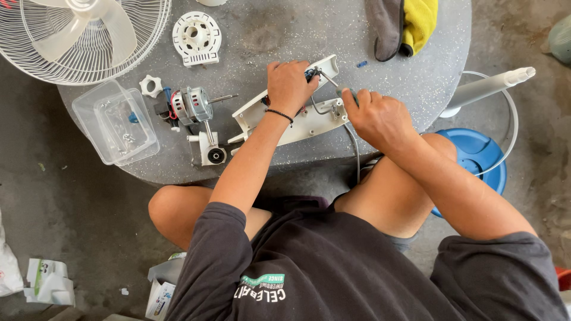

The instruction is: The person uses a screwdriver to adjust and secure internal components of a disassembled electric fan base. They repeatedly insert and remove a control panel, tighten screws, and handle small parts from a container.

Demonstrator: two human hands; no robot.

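A long white plastic fan housing lies open on the grey speckled round table, with wires and small parts inside. My left hand presses down on its middle, fingers curled over the inner parts. My right hand grips a screwdriver whose metal shaft points into the housing near my left fingers. A grey cord runs from the housing down off the table edge.
A fan motor with shaft, a white knob, a round white cover, a clear plastic box and a fan grille with blades lie at left. Grey and yellow cloth sits at back right. Blue fan base and white pole stand right.
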